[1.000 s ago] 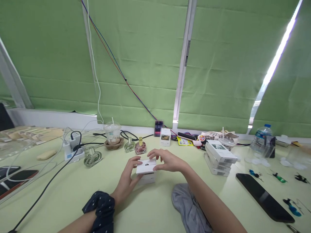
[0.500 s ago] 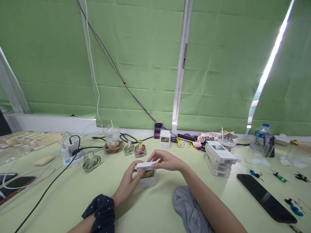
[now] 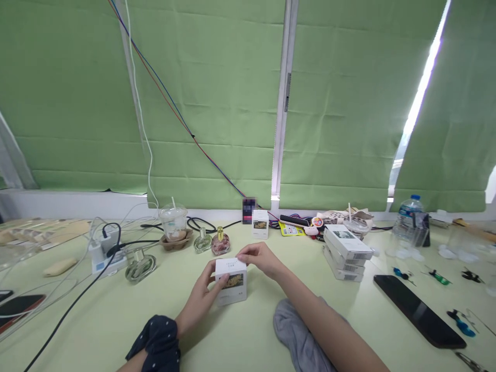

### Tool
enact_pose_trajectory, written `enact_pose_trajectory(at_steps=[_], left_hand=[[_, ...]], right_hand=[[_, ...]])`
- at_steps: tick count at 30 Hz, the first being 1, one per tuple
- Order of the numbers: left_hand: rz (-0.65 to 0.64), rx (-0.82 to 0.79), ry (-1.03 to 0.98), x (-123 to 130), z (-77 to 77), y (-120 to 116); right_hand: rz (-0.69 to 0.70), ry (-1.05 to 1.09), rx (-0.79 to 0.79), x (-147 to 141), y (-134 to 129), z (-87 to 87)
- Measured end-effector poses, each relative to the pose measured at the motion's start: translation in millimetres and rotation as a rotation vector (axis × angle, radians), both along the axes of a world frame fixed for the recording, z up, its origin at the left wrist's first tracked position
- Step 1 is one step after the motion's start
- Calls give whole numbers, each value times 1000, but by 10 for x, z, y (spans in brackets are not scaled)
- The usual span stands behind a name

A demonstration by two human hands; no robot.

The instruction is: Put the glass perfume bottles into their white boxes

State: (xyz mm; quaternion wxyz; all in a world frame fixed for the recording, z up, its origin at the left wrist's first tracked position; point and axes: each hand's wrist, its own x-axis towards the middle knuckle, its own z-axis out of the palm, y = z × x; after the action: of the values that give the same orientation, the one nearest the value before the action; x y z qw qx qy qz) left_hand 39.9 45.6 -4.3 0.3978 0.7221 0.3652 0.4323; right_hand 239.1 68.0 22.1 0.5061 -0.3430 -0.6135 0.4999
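A small white box [image 3: 232,295] with a dark floral picture on its front stands upright on the pale green table. My left hand [image 3: 201,294] grips it from the left, the thumb across the front by the picture. My right hand [image 3: 262,258] is at the box's upper right corner, its fingers pinched together at the top edge. The top of the box looks closed and shows small print. Behind the hands are a pink glass bottle [image 3: 220,245] with a gold neck and a clear glass bottle [image 3: 202,242].
A similar white box [image 3: 260,225] stands at the back. Stacked flat boxes [image 3: 346,247] and a black phone [image 3: 418,310] lie to the right. Grey cloth [image 3: 296,330] is under my right forearm. Further left are a glass bottle [image 3: 140,266], a plastic cup [image 3: 174,225] and a power strip [image 3: 110,262] with cables.
The camera view has shifted slightly. The box's top now shows more fully, and my right hand has moved from over the top to its right corner.
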Motion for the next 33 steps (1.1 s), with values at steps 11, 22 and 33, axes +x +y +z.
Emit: enact_pose_trajectory(at_steps=[11, 22, 33], left_hand=[[-49, -24, -48, 9, -16, 8], [-91, -51, -30, -34, -20, 74], [-30, 131, 133, -115, -7, 150]], right_hand=[[47, 47, -145, 28, 5, -22], [94, 91, -216, 25, 19, -20], [36, 106, -249, -21, 26, -50]])
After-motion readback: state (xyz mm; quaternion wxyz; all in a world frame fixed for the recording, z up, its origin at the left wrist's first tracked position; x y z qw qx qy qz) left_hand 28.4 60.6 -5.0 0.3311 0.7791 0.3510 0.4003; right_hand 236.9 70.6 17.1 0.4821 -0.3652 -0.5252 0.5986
